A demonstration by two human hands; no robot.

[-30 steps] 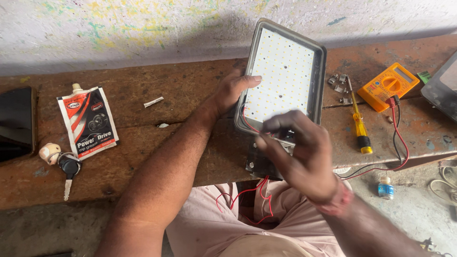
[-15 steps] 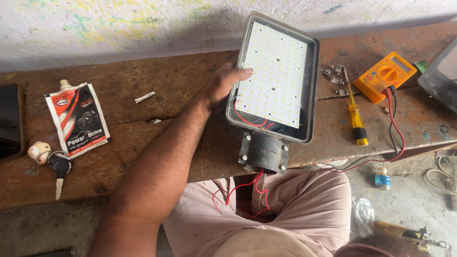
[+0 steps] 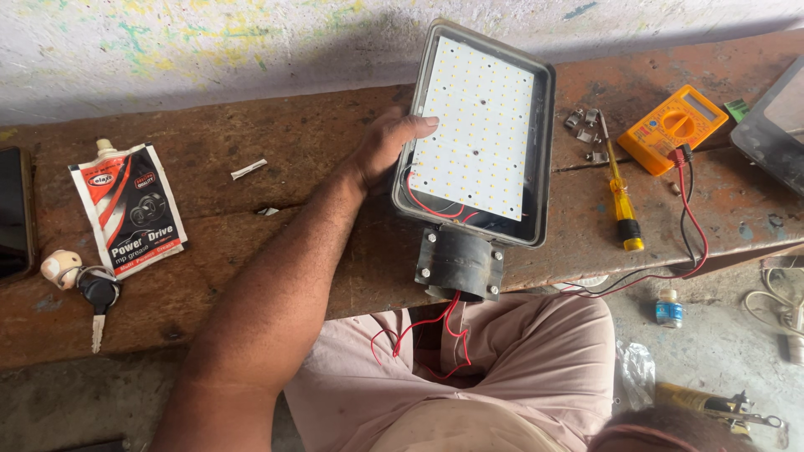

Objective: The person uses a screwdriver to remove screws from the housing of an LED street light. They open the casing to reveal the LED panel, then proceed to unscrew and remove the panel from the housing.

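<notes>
Now only one hand steadies the lamp.

Left hand (image 3: 381, 151) grips the LED light fixture's (image 3: 481, 125) left rim, thumb over the edge; the fixture lies on the wooden bench (image 3: 293, 142). Right hand, a second ago at the lower wiring, has left view, so the red wires (image 3: 431, 331) hang untouched.

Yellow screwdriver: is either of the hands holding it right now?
No, the yellow screwdriver lies untouched on the wooden bench, while the left hand grips the edge of the LED lamp panel.
</notes>
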